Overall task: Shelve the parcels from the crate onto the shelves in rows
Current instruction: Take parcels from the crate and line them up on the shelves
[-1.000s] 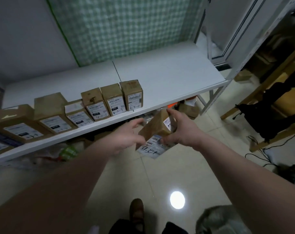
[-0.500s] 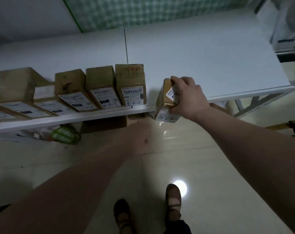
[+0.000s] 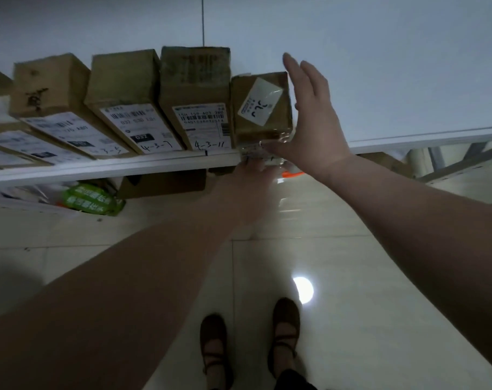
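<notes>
A small brown parcel (image 3: 260, 108) with a white sticker stands on the white shelf (image 3: 380, 66), at the right end of a row of brown parcels. It sits right beside the parcel marked 4-3-11 (image 3: 195, 88). My right hand (image 3: 312, 119) lies flat against its right side, fingers straight and pointing up. My left hand (image 3: 247, 178) reaches up from below the shelf edge and its fingertips touch the parcel's front; the fingers are blurred. The crate is out of view.
More labelled parcels (image 3: 123, 80) continue leftward along the shelf front. To the right of my right hand the shelf top is bare white. Under the shelf lie a green packet (image 3: 90, 201) and a cardboard box (image 3: 160, 184). My shoes (image 3: 284, 327) stand on pale floor tiles.
The small parcel went from my right hand's grip at the shelf edge onto the shelf beside the 4-3-11 parcel. My right hand let go and flattened; the left hand rose to the parcel's front.
</notes>
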`<act>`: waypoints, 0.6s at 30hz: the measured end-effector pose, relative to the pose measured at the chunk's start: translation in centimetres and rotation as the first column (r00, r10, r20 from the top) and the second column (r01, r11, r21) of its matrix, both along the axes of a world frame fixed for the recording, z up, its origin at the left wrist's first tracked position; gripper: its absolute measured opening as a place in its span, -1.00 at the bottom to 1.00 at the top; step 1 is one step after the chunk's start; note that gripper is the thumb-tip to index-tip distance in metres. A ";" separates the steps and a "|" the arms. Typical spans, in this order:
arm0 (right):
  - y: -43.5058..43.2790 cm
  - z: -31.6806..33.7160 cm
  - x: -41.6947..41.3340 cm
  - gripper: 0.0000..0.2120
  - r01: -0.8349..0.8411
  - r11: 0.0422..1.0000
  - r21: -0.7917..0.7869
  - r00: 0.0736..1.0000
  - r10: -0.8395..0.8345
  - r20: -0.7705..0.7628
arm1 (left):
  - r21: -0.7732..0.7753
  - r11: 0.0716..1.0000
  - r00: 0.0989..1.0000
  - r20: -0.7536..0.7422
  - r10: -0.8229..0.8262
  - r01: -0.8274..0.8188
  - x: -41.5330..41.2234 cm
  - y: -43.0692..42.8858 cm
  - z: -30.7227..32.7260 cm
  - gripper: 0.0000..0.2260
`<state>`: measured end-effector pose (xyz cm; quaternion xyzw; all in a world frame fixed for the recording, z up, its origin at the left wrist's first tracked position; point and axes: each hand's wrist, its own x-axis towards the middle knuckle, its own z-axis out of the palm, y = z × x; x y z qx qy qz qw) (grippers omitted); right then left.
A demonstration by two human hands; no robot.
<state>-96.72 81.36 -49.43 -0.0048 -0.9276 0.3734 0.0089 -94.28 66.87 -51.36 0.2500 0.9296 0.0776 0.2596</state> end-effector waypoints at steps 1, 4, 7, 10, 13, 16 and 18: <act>0.4 -0.4 0.4 0.11 0.027 0.999 -0.030 0.999 -0.026 0.019 | -0.003 1.000 1.000 -0.009 0.011 -0.011 -0.1 0.2 -0.3 -0.49; 1.2 -1.8 1.1 0.03 0.066 0.998 -0.019 0.988 -0.063 0.143 | -0.016 1.000 0.995 -0.093 0.021 -0.023 -0.2 0.5 -0.7 -0.48; 1.3 -2.8 1.0 -0.11 0.107 0.994 -0.020 0.970 -0.100 0.220 | -0.019 0.999 0.996 -0.087 0.034 -0.036 -0.5 0.8 -1.0 -0.44; 0.9 -3.6 0.5 -0.22 0.141 0.988 -0.065 0.959 -0.120 0.256 | -0.036 0.999 0.997 -0.075 0.030 -0.033 -0.7 0.8 -1.1 -0.40; 0.6 -4.1 -0.2 -0.30 0.155 0.984 -0.085 0.958 -0.128 0.256 | -0.037 0.999 0.998 -0.062 0.031 -0.034 -0.9 0.8 -1.4 -0.38; 0.4 -4.4 -0.8 -0.36 0.159 0.984 -0.084 0.961 -0.134 0.243 | -0.030 0.999 0.998 -0.045 0.036 -0.038 -1.1 0.8 -1.6 -0.38; 0.3 -4.4 -1.1 -0.40 0.152 0.985 -0.079 0.963 -0.130 0.235 | -0.033 0.999 0.999 -0.030 0.041 -0.042 -1.2 0.8 -1.7 -0.37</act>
